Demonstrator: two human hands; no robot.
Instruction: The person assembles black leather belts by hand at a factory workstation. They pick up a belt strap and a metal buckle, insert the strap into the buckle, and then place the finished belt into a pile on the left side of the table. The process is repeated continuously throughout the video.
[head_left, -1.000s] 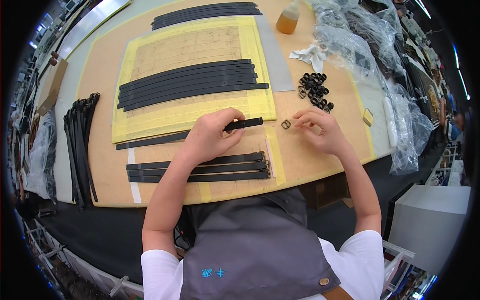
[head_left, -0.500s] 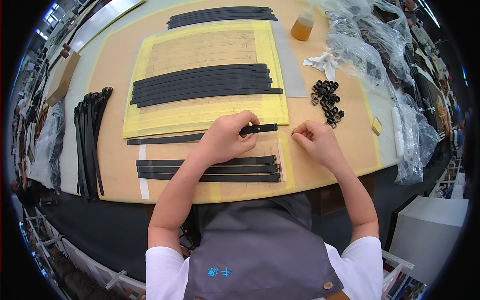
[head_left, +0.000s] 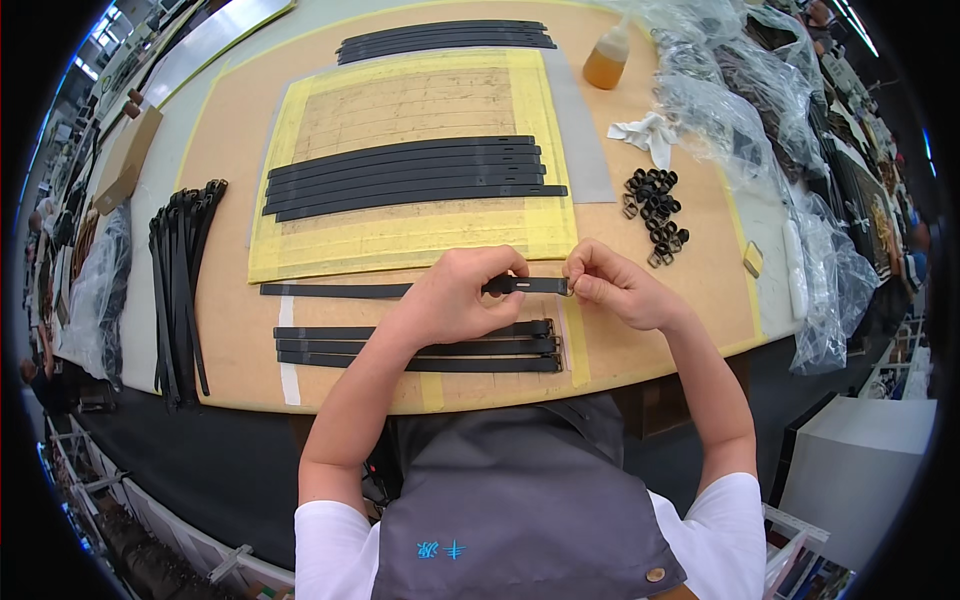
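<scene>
My left hand (head_left: 458, 296) pinches a black strap (head_left: 335, 291) near its right end, where a pale slot shows. The strap's tail stretches left over the table. At the strap's right tip, my right hand (head_left: 625, 286) has its fingers closed on a small metal buckle (head_left: 570, 287), which meets the end; whether it is threaded on I cannot tell. Just nearer to me lie three black straps with buckles (head_left: 480, 349) side by side. Several plain black straps (head_left: 410, 177) rest on a yellow-taped board (head_left: 350, 250) beyond my hands.
A pile of small black buckles (head_left: 655, 205) lies to the right, near a crumpled white cloth (head_left: 645, 132) and a bottle of amber liquid (head_left: 606, 58). More straps hang bundled (head_left: 180, 290) over the left table edge. Plastic wrap (head_left: 710, 110) covers the far right.
My right hand has moved left to the strap's tip, bringing the buckle against it. The strap end has turned so its slot shows, and sits slightly lower in view.
</scene>
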